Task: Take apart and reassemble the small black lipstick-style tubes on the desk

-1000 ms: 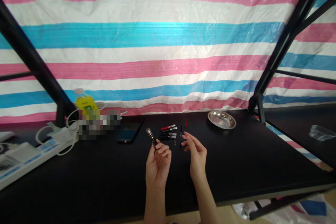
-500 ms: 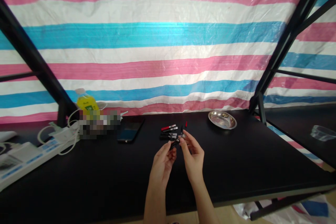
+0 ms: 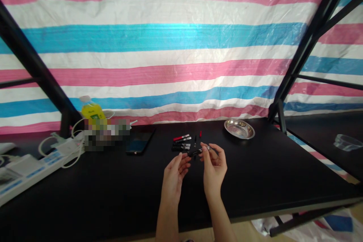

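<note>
In the head view my left hand [image 3: 173, 174] pinches one end of a slim black pen [image 3: 195, 153], its other fingers loosely curled. My right hand [image 3: 214, 168] grips the other end between thumb and fingers, where a shiny silver part shows. The pen lies nearly level, slightly above the black table [image 3: 127, 193]. Just beyond my hands rest a red pen [image 3: 180, 137] and several black pens [image 3: 181, 146] with silvery parts. Right of them are a small black piece [image 3: 195, 140] and a small red piece [image 3: 200, 134], both like pen caps or tips.
A shiny metal dish [image 3: 239, 128] stands at the back right. To the left lie a dark phone or tablet [image 3: 140, 140], a yellow bottle [image 3: 93, 112] and a white power strip [image 3: 36, 172] with cables. Black frame posts [image 3: 295, 60] rise before a striped sheet [image 3: 170, 38].
My right hand has shifted to the right and turned, so more of the black pen shows between my hands. The left hand stays nearly in place, its fingers a little more spread.
</note>
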A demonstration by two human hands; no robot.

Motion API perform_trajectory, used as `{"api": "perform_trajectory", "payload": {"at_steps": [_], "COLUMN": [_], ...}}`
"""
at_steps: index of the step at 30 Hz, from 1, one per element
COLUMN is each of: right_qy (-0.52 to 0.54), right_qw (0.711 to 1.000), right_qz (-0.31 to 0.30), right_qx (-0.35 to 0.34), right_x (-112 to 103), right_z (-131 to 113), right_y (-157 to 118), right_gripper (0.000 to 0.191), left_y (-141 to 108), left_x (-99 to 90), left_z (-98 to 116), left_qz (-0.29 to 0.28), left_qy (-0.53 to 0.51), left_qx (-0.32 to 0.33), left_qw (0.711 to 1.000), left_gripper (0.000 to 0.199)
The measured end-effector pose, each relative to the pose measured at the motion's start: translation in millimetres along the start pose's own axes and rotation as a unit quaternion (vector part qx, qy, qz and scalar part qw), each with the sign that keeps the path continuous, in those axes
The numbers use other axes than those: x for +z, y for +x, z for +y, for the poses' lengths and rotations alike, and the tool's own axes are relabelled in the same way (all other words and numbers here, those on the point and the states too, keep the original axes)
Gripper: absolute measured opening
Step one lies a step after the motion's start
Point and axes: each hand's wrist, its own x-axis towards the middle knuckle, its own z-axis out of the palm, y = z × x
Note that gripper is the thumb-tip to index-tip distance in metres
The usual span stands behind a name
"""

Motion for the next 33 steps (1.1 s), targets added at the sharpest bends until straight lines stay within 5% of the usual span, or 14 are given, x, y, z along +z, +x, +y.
{"api": "perform_trajectory", "payload": {"at_steps": [10,16,21,28,33], "right_qy": [-0.001,-0.017,-0.060,-0.189,-0.298], "right_qw": [1.000,0.998,0.984,0.927,0.891], "right_qz": [-0.003,-0.025,-0.129,-0.277,-0.330], "right_qx": [0.020,0.051,0.108,0.167,0.094], "right_x": [0,-4,-18,-36,-36], "right_z": [2,8,14,15,18], "right_y": [2,9,20,25,21], "right_gripper": [0.032,0.034,0.032,0.026,0.015], "left_y": [1,6,5,10,23], "left_x": [-1.4,-12.3,-27.2,-47.4,-60.5], "left_z": [-3,-2,9,15,8], "left_qz": [-0.003,0.006,0.025,0.041,0.077], "left_qy": [0.028,0.102,0.195,0.327,0.428], "left_qx": [0.023,0.088,0.110,0.125,0.123], "left_qw": [0.999,0.991,0.974,0.936,0.892], "left_gripper": [0.011,0.031,0.038,0.034,0.020]}}
